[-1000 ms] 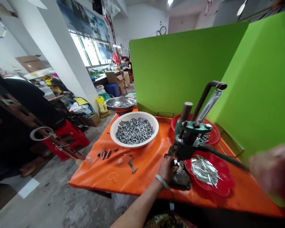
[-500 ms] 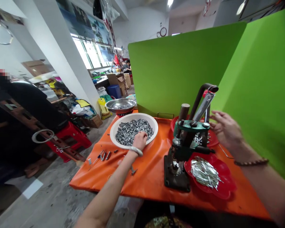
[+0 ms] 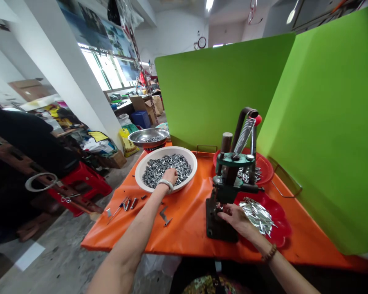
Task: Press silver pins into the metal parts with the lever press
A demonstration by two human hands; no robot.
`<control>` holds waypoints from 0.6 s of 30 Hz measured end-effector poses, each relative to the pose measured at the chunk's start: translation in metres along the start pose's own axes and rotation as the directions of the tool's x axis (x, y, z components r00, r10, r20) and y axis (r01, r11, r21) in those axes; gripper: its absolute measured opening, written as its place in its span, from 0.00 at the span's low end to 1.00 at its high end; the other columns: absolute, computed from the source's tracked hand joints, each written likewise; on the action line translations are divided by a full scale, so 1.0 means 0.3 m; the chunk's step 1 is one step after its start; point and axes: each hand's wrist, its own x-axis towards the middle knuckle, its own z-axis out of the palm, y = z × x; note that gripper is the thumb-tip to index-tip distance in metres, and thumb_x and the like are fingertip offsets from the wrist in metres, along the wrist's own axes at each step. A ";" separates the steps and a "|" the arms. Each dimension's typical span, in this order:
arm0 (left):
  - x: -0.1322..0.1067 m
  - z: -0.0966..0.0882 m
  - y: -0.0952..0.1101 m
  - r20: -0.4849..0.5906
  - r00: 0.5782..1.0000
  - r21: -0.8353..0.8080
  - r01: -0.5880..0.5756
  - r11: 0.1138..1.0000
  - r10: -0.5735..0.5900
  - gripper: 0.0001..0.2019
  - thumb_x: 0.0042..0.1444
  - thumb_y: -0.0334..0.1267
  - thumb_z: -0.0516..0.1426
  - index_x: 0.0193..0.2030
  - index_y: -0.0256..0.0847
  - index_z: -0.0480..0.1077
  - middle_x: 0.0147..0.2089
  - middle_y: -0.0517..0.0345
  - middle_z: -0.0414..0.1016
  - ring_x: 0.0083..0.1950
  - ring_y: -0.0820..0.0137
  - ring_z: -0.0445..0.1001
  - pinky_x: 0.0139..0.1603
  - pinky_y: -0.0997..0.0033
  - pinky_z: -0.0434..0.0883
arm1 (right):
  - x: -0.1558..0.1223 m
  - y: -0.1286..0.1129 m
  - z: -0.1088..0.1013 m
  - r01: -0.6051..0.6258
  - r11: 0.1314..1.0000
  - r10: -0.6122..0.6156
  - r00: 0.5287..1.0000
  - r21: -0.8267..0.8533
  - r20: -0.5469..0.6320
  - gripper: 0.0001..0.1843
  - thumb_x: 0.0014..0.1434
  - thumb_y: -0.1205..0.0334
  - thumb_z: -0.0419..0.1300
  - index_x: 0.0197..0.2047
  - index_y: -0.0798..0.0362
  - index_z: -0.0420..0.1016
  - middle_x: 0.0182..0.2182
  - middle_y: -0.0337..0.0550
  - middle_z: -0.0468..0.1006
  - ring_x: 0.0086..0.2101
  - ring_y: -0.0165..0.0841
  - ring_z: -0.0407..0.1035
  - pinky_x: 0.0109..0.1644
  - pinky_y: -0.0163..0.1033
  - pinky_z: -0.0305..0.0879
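Observation:
My left hand [image 3: 171, 176] is inside a white bowl [image 3: 139, 179], its fingers curled down at a heap of small grey metal sleeves [image 3: 159, 169]. What those fingers grip is too small to make out. At the foot of a green hand press [image 3: 234, 163], my right hand [image 3: 234, 216] has its fingertips drawn together by the die area; the hand hides whatever is between them. Beneath and beside the right wrist, a red scalloped dish [image 3: 283, 232] holds thin shiny metal pins [image 3: 256, 214]. The press's red-knobbed lever [image 3: 253, 134] stands raised.
Behind the press is a red bowl [image 3: 266, 167] of metal parts. A steel pan [image 3: 134, 138] stands at the back left. Loose bolts and tools [image 3: 130, 203] and a metal bracket [image 3: 164, 216] lie on the orange tabletop [image 3: 190, 232]. Green panels [image 3: 221, 90] border the back and right.
My right hand has gone from beside the press lever down and left to the press base. The left hand stays in the white bowl. The view has turned slightly right.

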 end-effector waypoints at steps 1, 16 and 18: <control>-0.017 -0.010 0.001 -0.010 1.000 -0.014 -0.006 1.000 0.005 0.04 0.45 0.31 0.54 0.27 0.35 0.70 0.31 0.53 0.73 0.36 0.73 0.69 0.42 0.75 0.64 | 0.009 0.005 0.010 0.013 0.999 -0.013 1.000 -0.030 -0.018 0.12 0.46 0.56 0.58 0.29 0.58 0.71 0.25 0.42 0.72 0.27 0.30 0.65 0.31 0.34 0.59; -0.436 0.120 0.155 0.416 0.883 -0.904 0.428 -0.008 0.219 0.12 0.47 0.41 0.58 0.31 0.34 0.62 0.28 0.60 0.66 0.24 0.85 0.63 0.25 0.84 0.61 | 0.076 0.027 0.003 0.064 0.998 -0.064 0.998 -0.011 -0.003 0.14 0.45 0.55 0.60 0.32 0.58 0.72 0.26 0.43 0.74 0.22 0.26 0.64 0.22 0.28 0.58; -0.459 0.139 0.167 0.433 0.864 -0.882 0.465 -0.077 0.256 0.11 0.47 0.40 0.58 0.31 0.34 0.62 0.28 0.60 0.65 0.24 0.85 0.62 0.25 0.84 0.61 | 0.066 0.038 0.016 0.052 0.997 -0.054 0.998 -0.049 -0.040 0.15 0.46 0.54 0.59 0.32 0.58 0.72 0.26 0.44 0.73 0.22 0.26 0.64 0.22 0.28 0.57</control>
